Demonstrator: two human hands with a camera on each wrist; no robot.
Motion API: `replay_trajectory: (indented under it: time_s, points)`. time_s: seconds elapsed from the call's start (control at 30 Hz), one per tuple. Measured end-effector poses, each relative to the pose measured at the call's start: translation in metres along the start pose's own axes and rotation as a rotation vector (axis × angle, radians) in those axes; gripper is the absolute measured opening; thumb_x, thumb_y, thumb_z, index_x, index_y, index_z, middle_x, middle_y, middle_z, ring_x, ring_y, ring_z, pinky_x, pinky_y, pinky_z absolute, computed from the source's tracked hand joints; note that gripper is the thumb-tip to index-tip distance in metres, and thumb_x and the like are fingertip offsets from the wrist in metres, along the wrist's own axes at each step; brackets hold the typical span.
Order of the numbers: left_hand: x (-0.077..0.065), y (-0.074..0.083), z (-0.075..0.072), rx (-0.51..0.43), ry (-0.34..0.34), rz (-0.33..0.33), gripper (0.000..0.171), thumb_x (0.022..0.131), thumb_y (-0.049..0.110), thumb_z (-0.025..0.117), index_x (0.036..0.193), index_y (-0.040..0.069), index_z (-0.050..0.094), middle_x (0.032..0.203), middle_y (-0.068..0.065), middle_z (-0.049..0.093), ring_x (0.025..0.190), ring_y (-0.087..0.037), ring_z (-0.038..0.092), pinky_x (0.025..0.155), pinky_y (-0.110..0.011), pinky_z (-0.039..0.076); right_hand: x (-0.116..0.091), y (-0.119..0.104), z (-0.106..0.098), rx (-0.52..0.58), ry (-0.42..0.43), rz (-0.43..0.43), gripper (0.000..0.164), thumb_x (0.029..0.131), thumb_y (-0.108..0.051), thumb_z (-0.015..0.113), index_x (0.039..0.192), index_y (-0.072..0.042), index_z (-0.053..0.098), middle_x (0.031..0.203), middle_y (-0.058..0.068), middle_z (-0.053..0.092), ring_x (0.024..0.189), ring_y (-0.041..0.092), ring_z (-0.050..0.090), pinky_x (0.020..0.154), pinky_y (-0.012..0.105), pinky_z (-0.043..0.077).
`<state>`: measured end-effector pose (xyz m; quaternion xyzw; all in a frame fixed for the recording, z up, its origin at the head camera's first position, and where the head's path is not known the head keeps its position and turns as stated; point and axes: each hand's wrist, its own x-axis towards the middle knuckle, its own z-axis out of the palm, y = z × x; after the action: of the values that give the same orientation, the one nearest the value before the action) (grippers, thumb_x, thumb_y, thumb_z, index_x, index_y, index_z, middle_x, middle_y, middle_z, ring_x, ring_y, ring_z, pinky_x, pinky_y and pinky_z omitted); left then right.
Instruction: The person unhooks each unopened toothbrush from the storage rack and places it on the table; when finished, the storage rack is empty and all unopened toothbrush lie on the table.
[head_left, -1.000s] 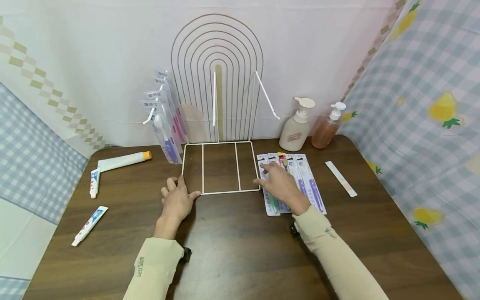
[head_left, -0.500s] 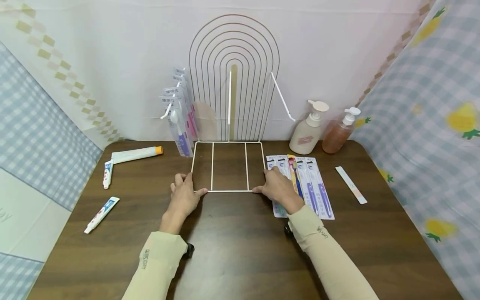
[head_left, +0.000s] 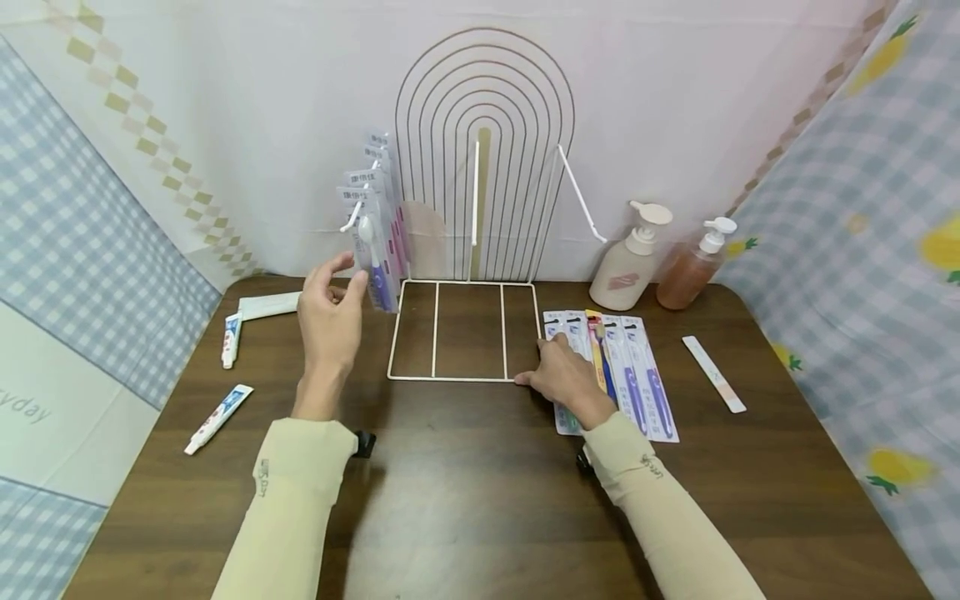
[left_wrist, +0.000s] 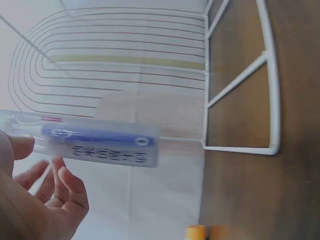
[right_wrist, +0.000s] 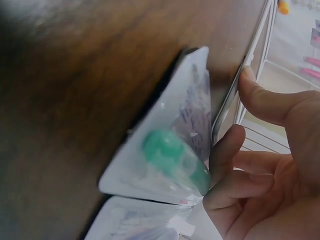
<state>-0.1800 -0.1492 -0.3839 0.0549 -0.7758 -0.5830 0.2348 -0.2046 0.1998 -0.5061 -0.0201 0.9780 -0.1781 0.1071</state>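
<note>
A white wire display rack (head_left: 450, 379) stands against the back wall, its base flat on the table. Packaged toothbrushes (head_left: 379, 271) hang from its left hook. My left hand (head_left: 330, 321) is raised beside the front pack, fingers loosely curved and holding nothing. In the left wrist view, that purple toothbrush pack (left_wrist: 107, 141) hangs just past the fingers. At the base's front right corner, my right hand (head_left: 564, 377) grips the wire between thumb and fingers. Toothbrush packs (head_left: 637, 375) lie beside it, partly under the hand; one with a green handle (right_wrist: 165, 150) is close to the fingers.
A cream pump bottle (head_left: 622, 271) and an amber pump bottle (head_left: 686, 275) stand at the back right. A narrow paper strip (head_left: 714, 373) lies on the right. Toothpaste tubes (head_left: 219, 418) lie at left. The rack's middle hook (head_left: 476, 196) and right hook (head_left: 579, 192) hold nothing.
My right hand has come onto the rack's corner. My left hand has let go of the rack's front left corner and risen towards the hanging toothbrush packs. The head view has shifted left.
</note>
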Motion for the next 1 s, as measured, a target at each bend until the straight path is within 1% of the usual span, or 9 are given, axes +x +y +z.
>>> replay_trajectory:
  time_s: [0.1, 0.2, 0.3, 0.37, 0.47, 0.57, 0.7, 0.87, 1.0]
  points:
    - [0.01, 0.004, 0.002, -0.036, 0.007, 0.009, 0.036, 0.111, 0.015, 0.073, 0.145, 0.004, 0.077, 0.144, -0.012, 0.075, 0.083, -0.004, 0.059, 0.071, -0.016, 0.045, 0.0, 0.001, 0.001, -0.014, -0.007, -0.001, 0.098, 0.095, -0.061, 0.09, 0.167, -0.002, 0.057, 0.153, 0.025, 0.059, 0.107, 0.033, 0.07, 0.093, 0.06, 0.064]
    - [0.014, 0.007, 0.005, -0.056, 0.021, 0.009, 0.032, 0.11, 0.014, 0.074, 0.138, 0.0, 0.079, 0.134, -0.008, 0.077, 0.077, -0.003, 0.056, 0.065, -0.016, 0.043, -0.015, -0.015, -0.014, -0.018, -0.02, 0.003, 0.094, 0.097, -0.055, 0.089, 0.166, 0.001, 0.056, 0.153, 0.027, 0.059, 0.105, 0.033, 0.07, 0.095, 0.061, 0.064]
    - [0.015, 0.009, 0.006, -0.074, 0.036, 0.012, 0.026, 0.109, 0.011, 0.075, 0.13, -0.003, 0.08, 0.101, 0.003, 0.076, 0.067, -0.001, 0.05, 0.058, -0.016, 0.039, -0.031, -0.033, -0.032, -0.009, -0.032, 0.004, 0.089, 0.099, -0.047, 0.089, 0.163, 0.005, 0.058, 0.152, 0.03, 0.059, 0.102, 0.034, 0.069, 0.094, 0.061, 0.064]
    - [0.015, 0.009, 0.007, -0.087, 0.042, 0.016, 0.023, 0.108, 0.009, 0.074, 0.125, -0.005, 0.08, 0.08, 0.011, 0.067, 0.06, 0.001, 0.045, 0.053, -0.016, 0.036, -0.035, -0.038, -0.037, -0.016, -0.032, 0.002, 0.085, 0.1, -0.046, 0.089, 0.161, 0.006, 0.06, 0.15, 0.031, 0.059, 0.1, 0.033, 0.068, 0.092, 0.06, 0.065]
    - [0.015, 0.011, 0.008, -0.111, 0.043, 0.013, 0.019, 0.108, 0.006, 0.074, 0.121, -0.007, 0.079, 0.068, 0.011, 0.059, 0.054, 0.003, 0.04, 0.049, -0.017, 0.032, -0.035, -0.039, -0.038, -0.021, -0.039, 0.009, 0.084, 0.1, -0.045, 0.088, 0.16, 0.007, 0.06, 0.149, 0.031, 0.059, 0.098, 0.032, 0.067, 0.091, 0.059, 0.064]
    - [0.014, 0.014, 0.01, -0.129, 0.044, 0.004, 0.018, 0.109, 0.004, 0.073, 0.12, -0.009, 0.079, 0.081, 0.006, 0.068, 0.054, 0.004, 0.04, 0.049, -0.017, 0.031, -0.035, -0.04, -0.039, -0.016, -0.048, 0.022, 0.087, 0.1, -0.045, 0.088, 0.162, 0.007, 0.058, 0.152, 0.032, 0.058, 0.1, 0.033, 0.068, 0.093, 0.06, 0.064]
    - [0.013, 0.02, 0.014, -0.14, 0.029, -0.006, 0.017, 0.109, 0.003, 0.073, 0.118, -0.009, 0.079, 0.098, -0.002, 0.074, 0.058, 0.005, 0.048, 0.052, -0.016, 0.034, -0.032, -0.037, -0.037, -0.014, -0.043, 0.019, 0.088, 0.099, -0.047, 0.089, 0.162, 0.007, 0.058, 0.151, 0.032, 0.058, 0.101, 0.035, 0.069, 0.093, 0.061, 0.064]
    - [0.007, 0.027, 0.018, -0.134, -0.019, -0.002, 0.017, 0.109, 0.002, 0.073, 0.119, -0.011, 0.078, 0.106, -0.018, 0.078, 0.062, 0.008, 0.056, 0.057, -0.015, 0.041, -0.024, -0.031, -0.029, -0.011, -0.051, 0.011, 0.089, 0.098, -0.05, 0.089, 0.161, 0.005, 0.06, 0.149, 0.03, 0.058, 0.101, 0.036, 0.07, 0.093, 0.063, 0.064]
    - [0.001, 0.026, 0.023, -0.113, -0.065, -0.004, 0.018, 0.11, 0.003, 0.072, 0.122, -0.01, 0.078, 0.111, -0.025, 0.079, 0.066, 0.008, 0.06, 0.062, -0.014, 0.045, -0.016, -0.025, -0.021, -0.014, -0.06, 0.013, 0.091, 0.097, -0.053, 0.09, 0.161, 0.004, 0.06, 0.148, 0.03, 0.058, 0.099, 0.037, 0.07, 0.091, 0.064, 0.064]
